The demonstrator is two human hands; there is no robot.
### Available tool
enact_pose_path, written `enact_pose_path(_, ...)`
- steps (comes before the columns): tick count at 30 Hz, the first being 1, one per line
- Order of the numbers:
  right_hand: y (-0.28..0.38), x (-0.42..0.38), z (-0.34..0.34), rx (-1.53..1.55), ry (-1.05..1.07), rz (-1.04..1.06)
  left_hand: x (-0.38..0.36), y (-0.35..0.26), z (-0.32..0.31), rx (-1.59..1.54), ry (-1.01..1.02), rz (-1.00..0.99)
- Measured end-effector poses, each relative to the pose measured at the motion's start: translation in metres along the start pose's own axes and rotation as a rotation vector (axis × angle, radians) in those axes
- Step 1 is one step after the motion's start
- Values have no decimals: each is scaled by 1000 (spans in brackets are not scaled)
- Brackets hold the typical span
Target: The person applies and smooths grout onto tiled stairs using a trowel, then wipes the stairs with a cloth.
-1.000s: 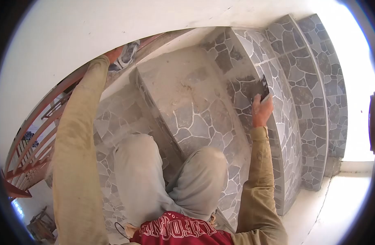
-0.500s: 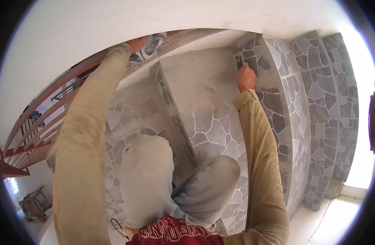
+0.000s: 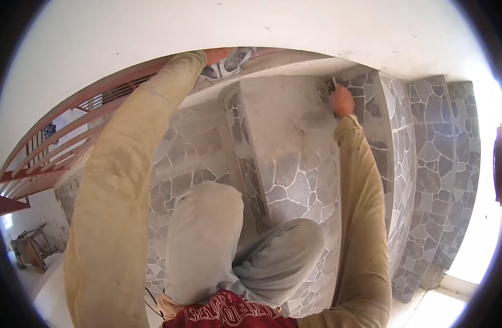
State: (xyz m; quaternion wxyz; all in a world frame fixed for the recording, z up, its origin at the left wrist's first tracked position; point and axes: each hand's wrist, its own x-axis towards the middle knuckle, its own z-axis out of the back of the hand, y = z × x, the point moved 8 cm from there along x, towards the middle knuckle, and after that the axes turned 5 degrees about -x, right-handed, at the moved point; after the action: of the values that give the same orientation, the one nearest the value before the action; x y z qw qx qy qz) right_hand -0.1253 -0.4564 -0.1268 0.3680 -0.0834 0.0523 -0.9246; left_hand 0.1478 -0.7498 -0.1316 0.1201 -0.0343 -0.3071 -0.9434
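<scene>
My right hand (image 3: pixel 342 101) is closed around a small dark tool (image 3: pixel 331 86), with a flat dark end showing past the fingers. Its exact kind is too small to make out. The tool is at the far end of a dusty step tread (image 3: pixel 278 109), by the stone-patterned riser (image 3: pixel 363 87). At the top of the view, my left hand (image 3: pixel 217 54) reaches to the ledge beside the railing. A crumpled grey-and-white item, possibly cloth (image 3: pixel 232 64), lies against it. The left fingers are mostly hidden, so their grip does not show.
Stone-patterned steps (image 3: pixel 420 142) rise to the right. A reddish railing (image 3: pixel 70 134) runs along the left. My bent knees (image 3: pixel 207 235) are over the lower steps. A worn wooden stand (image 3: pixel 32 249) is at lower left. A pale curved surface (image 3: pixel 251 27) covers the top.
The view has shifted, so the steps and railing appear lower and farther right. Against the step, my right hand with the tool has moved slightly farther away and to the left.
</scene>
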Motion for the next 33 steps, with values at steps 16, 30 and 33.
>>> enact_pose_path(16, 124, -48, -2, 178, -149, 238, 18, -2, -24, -88, 34, 78)
enact_pose_path(30, -136, -330, 2, 89, 250, -410, -5, 35, 20, -818, -300, 345)
enact_pose_path(33, -72, -297, 8, 187, 162, -356, -6, 36, 17, -870, -207, 381)
